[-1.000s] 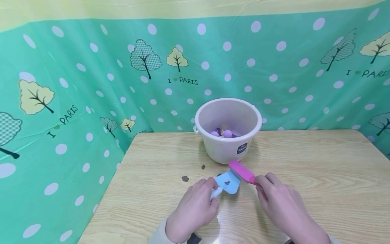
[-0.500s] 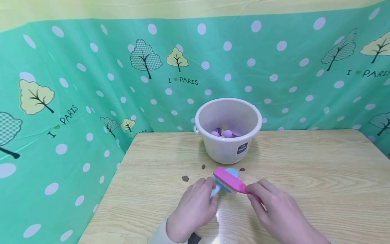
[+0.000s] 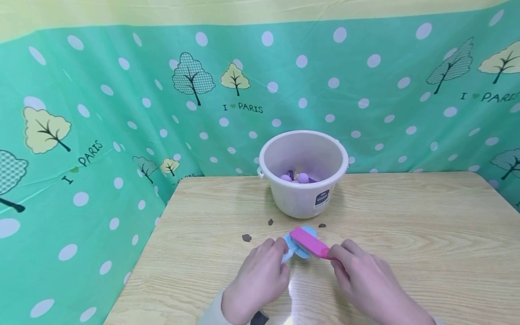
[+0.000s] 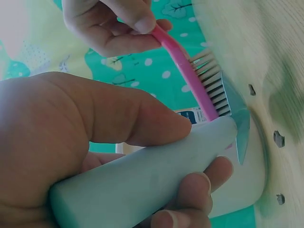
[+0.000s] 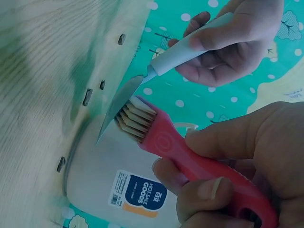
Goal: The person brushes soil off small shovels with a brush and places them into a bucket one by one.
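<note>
My left hand (image 3: 260, 275) grips the pale handle of a small light-blue shovel (image 3: 310, 230), its blade just above the table in front of the bucket. In the left wrist view the fingers wrap round that shovel handle (image 4: 142, 180). A pink brush (image 3: 310, 243) is held in my right hand (image 3: 365, 280), thumb and fingers round its handle. Its bristles (image 5: 135, 121) touch the shovel's blade (image 5: 118, 102), as the right wrist view shows. Small dark scraps lie on the table: one scrap (image 3: 246, 237) to the left, another (image 3: 270, 222) behind it, a third (image 3: 322, 225) right of the blade.
A white bucket (image 3: 302, 198) stands at the back middle of the wooden table (image 3: 426, 234), with purple balls (image 3: 302, 178) and other bits inside. Behind hangs a green dotted curtain (image 3: 365, 122). A dark object (image 3: 259, 317) shows by the left wrist.
The brush has moved left and nearer to me, across the shovel's blade. The dark scrap seen on the blade is no longer visible. A scrap now shows on the table right of the blade.
</note>
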The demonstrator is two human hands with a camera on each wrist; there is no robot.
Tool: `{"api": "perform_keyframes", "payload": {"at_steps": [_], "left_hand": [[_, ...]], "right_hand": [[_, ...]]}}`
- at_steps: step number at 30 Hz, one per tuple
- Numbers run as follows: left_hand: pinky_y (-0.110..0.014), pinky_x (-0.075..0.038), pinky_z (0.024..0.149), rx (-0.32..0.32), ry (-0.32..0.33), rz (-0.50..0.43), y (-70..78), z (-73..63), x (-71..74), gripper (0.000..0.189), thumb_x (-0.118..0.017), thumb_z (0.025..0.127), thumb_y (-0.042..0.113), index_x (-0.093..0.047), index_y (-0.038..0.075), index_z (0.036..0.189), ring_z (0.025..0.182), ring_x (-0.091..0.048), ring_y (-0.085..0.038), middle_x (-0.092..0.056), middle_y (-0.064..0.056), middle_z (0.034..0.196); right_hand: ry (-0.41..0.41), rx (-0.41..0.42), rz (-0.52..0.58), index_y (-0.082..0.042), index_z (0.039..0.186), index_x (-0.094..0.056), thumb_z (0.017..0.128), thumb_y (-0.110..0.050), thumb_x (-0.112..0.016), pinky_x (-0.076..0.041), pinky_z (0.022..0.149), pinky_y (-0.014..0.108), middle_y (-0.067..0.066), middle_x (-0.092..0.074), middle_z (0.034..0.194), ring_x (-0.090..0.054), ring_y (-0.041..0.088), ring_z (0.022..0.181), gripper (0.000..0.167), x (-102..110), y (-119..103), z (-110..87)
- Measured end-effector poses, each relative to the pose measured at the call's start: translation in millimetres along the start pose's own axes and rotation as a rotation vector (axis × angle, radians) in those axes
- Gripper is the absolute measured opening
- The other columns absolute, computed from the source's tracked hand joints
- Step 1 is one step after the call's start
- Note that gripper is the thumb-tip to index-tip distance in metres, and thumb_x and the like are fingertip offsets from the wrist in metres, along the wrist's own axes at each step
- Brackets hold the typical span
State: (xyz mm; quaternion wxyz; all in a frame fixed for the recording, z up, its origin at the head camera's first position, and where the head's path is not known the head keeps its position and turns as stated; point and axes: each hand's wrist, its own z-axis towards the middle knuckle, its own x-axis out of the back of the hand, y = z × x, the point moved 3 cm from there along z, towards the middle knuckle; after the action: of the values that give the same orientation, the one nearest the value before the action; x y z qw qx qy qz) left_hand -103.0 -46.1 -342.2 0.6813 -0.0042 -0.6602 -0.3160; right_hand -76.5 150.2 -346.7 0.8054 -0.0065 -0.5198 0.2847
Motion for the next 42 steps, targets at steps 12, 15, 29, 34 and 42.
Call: {"api": "perform_keyframes", "payload": {"at_steps": [12,15,29,34,42], "left_hand": [[-0.021,-0.041,0.052,-0.007,0.013,0.001,0.7,-1.3,0.6,0.028,-0.062,0.071,0.001,-0.063,0.002,0.099,0.061,-0.048,-0.008,-0.056,-0.003,0.078],[-0.022,-0.041,0.052,-0.001,0.006,-0.001,0.7,-1.5,0.8,0.028,-0.062,0.071,0.001,-0.063,0.002,0.1,0.061,-0.048,-0.009,-0.056,-0.004,0.078],[-0.023,-0.043,0.054,-0.015,0.002,0.015,1.1,-2.2,0.9,0.029,-0.062,0.071,0.002,-0.063,0.002,0.099,0.064,-0.051,-0.01,-0.057,-0.004,0.079],[-0.023,-0.043,0.054,-0.019,-0.005,0.027,1.3,-2.0,0.7,0.028,-0.062,0.072,0.002,-0.063,0.002,0.099,0.064,-0.051,-0.01,-0.056,-0.003,0.078],[-0.024,-0.044,0.054,-0.02,0.018,0.04,1.6,-2.6,0.2,0.027,-0.062,0.07,0.001,-0.063,0.003,0.097,0.064,-0.053,-0.011,-0.056,-0.003,0.078]], "right_hand": [[-0.082,-0.114,-0.043,-0.022,0.089,-0.067,0.078,-0.005,-0.073,-0.031,0.044,0.019,-0.011,-0.05,0.076,-0.037,0.002,0.053,0.021,-1.5,11.3,4.5],[-0.076,-0.116,-0.049,-0.021,0.089,-0.067,0.078,-0.004,-0.073,-0.031,0.043,0.019,-0.01,-0.05,0.075,-0.036,0.003,0.052,0.02,-1.9,14.0,5.0],[-0.047,-0.13,-0.083,-0.016,0.091,-0.067,0.08,-0.005,-0.07,-0.029,0.042,0.022,-0.006,-0.05,0.074,-0.035,0.005,0.05,0.016,-0.7,22.1,6.3],[-0.059,-0.15,-0.09,-0.014,0.093,-0.067,0.082,-0.005,-0.069,-0.029,0.042,0.023,-0.005,-0.048,0.073,-0.034,0.007,0.05,0.015,0.4,24.3,6.6],[-0.007,-0.127,-0.089,-0.013,0.095,-0.068,0.083,-0.007,-0.069,-0.029,0.042,0.023,-0.004,-0.052,0.075,-0.035,0.006,0.051,0.014,5.2,24.8,6.6]]}}
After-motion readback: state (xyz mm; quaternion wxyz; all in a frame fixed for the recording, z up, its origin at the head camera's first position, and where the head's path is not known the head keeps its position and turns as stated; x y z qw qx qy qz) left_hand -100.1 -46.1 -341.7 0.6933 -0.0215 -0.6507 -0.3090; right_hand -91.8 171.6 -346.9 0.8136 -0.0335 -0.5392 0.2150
